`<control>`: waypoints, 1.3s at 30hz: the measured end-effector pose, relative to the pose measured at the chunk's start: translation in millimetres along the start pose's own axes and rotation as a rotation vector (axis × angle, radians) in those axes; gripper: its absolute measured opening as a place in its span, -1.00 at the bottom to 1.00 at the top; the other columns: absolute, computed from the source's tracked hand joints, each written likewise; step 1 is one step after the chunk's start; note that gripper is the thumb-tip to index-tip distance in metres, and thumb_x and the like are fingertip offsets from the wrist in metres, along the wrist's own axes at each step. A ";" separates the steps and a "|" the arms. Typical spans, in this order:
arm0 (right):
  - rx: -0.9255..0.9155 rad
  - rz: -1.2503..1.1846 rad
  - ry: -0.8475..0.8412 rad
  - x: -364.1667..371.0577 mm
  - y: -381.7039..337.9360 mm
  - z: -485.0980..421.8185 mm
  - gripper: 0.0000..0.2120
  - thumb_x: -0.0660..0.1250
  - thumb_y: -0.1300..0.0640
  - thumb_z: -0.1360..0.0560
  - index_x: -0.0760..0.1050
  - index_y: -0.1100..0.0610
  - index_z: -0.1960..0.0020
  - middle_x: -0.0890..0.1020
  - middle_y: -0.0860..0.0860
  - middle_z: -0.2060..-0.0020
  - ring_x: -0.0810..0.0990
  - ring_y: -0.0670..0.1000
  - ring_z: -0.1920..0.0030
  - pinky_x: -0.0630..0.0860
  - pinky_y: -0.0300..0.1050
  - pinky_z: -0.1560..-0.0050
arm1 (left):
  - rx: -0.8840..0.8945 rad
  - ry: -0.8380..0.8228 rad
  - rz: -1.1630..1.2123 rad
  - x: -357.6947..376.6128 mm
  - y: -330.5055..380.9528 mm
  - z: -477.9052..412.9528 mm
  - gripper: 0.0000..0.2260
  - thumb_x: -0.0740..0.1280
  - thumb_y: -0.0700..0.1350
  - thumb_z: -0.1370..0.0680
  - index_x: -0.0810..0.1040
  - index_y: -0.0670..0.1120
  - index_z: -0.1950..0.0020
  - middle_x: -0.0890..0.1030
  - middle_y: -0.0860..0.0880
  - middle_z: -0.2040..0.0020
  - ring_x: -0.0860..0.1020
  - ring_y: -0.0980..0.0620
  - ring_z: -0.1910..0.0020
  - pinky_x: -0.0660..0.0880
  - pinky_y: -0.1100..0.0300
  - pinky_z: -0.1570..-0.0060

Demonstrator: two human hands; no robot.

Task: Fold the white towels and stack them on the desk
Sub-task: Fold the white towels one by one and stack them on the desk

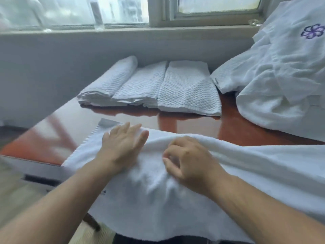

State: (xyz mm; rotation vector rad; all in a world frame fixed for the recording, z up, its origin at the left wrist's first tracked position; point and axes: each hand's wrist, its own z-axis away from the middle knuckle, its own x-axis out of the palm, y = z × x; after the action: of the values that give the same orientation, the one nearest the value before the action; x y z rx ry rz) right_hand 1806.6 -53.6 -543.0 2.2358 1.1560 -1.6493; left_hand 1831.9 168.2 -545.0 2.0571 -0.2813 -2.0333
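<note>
Small room with a window point(218, 7) straight ahead and a grey wall under the sill. Pushed up against it is a glossy reddish-brown counter point(193, 127), shiny enough to throw reflections, so I'd guess cloth slides on it easily.

At the back there's a row of folded towels point(188, 88), waffle-textured, lying side by side and overlapping rather than stacked. On the right is a big heap of white linen point(281, 85) with a purple flower logo point(312, 33) stitched on it.

The towel point(263, 166) being worked on is spread over the near edge of the counter, with its front part hanging off toward the person. The left hand point(123, 145) lies flat on it, fingers point(131, 132) straight and slightly spread, pressing it down. The right hand point(190, 159) is just beside it with its fingers curled in, and it looks like they're pinching up a bit of cloth – it's blurry, so that's my best read.

Handling-wise it looks like thick, plush terry: soft, floppy and light, with zero stiffness. It'll sag and bunch wherever it isn't supported, and it's already rucked up between the hands. I'd take it by the corners or along a hem, pull it taut, then fold – grabbing the middle just makes wrinkles.
</note>
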 end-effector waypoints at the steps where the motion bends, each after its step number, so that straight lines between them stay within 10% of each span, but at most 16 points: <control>1: 0.023 -0.042 -0.012 2.9 4.5 -2.1 -0.88 0.39 0.06 -0.52 0.66 0.09 0.11 0.64 -0.02 0.10 0.55 0.05 0.03 0.46 -0.02 -0.13 | 0.020 0.017 0.052 0.4 -3.2 -6.5 -0.21 -0.31 0.44 -0.46 0.18 0.16 -0.60 0.17 0.02 -0.63 0.06 0.01 -0.60 -0.02 -0.07 -0.55; 11: 0.138 0.162 -0.072 -3.3 18.0 -31.9 -0.80 0.28 0.02 -0.58 0.65 0.06 0.01 0.64 -0.01 0.02 0.53 0.08 -0.09 0.41 -0.01 -0.21 | 0.058 0.083 0.404 -15.6 3.4 -66.4 -0.52 0.18 -0.26 -0.60 0.40 0.01 -0.51 0.38 -0.05 -0.52 0.26 -0.04 -0.51 0.15 0.07 -0.52; 16: 0.041 -0.061 -0.169 25.8 -31.7 -40.8 -0.63 0.14 -0.16 -0.60 0.60 -0.01 -0.19 0.59 -0.06 -0.26 0.44 -0.01 -0.35 0.25 -0.07 -0.35 | -0.332 0.110 0.025 -31.4 -35.7 -68.7 -0.43 0.34 0.12 -0.57 0.28 -0.05 -0.51 0.43 -0.17 -0.40 0.28 -0.24 -0.40 0.32 -0.09 -0.29; 22: -0.063 -0.043 -0.219 38.7 -23.8 -39.3 -0.60 0.16 -0.15 -0.63 0.44 -0.10 -0.43 0.35 -0.15 -0.53 0.15 -0.16 -0.55 0.02 -0.21 -0.48 | -0.384 0.143 -0.066 -38.2 -48.6 -67.0 -0.53 0.41 0.22 -0.51 0.39 -0.06 -0.21 0.55 -0.12 -0.19 0.41 -0.19 -0.27 0.26 -0.03 -0.07; 29: -0.115 -0.009 -0.236 39.0 -19.0 -47.0 -0.60 0.17 -0.11 -0.63 0.44 -0.11 -0.44 0.33 -0.15 -0.54 0.16 -0.16 -0.56 0.00 -0.26 -0.48 | -0.245 0.302 0.129 -61.7 -57.2 -58.1 -0.75 0.38 0.06 -0.56 0.53 -0.01 0.28 0.62 -0.05 0.11 0.52 -0.15 -0.08 0.39 0.03 -0.10; 35: -0.100 0.039 -0.286 37.6 -9.6 -66.7 -0.55 0.16 -0.09 -0.65 0.34 -0.12 -0.53 0.24 -0.12 -0.59 0.09 -0.10 -0.60 -0.03 -0.28 -0.53 | -0.115 0.659 0.425 -100.1 -69.3 -28.4 -0.81 0.43 0.15 -0.53 0.70 0.05 0.10 0.63 0.09 0.15 0.54 0.04 0.13 0.42 0.21 0.13; 39: -0.080 0.018 -0.280 38.4 -5.4 -74.3 -0.55 0.17 -0.07 -0.65 0.36 -0.07 -0.53 0.24 -0.10 -0.59 0.15 -0.10 -0.58 -0.07 -0.38 -0.46 | -0.145 0.609 0.554 -101.3 -79.5 -13.4 -0.84 0.46 0.13 -0.51 0.69 0.06 0.09 0.67 0.07 0.13 0.67 0.06 0.34 0.54 0.22 0.26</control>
State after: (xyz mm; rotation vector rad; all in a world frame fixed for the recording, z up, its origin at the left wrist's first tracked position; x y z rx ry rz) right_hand 1863.7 7.6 -545.1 1.8871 1.1043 -1.8023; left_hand 1841.5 274.7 -472.0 2.0856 -0.4960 -1.0315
